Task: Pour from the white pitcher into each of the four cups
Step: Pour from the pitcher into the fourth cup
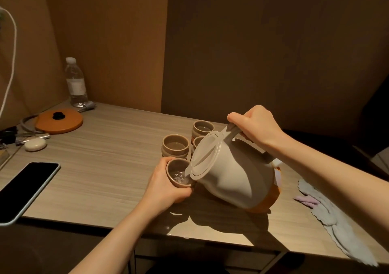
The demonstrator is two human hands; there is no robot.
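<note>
Now the right hand (255, 126) has its fingers curled tightly around the handle of the white pitcher (229, 174), which is tilted with its spout at the rim of a cup (179, 173). The left hand (166, 186) wraps its fingers around this cup, held over the table (109, 157). Three other cups (175, 145) stand just behind.

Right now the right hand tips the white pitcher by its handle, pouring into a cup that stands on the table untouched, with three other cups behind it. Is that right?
Not quite. In the head view the cup being filled is not untouched: the left hand grips it. The rest holds: the right hand tips the white pitcher by its handle, and three other cups are behind.
</note>
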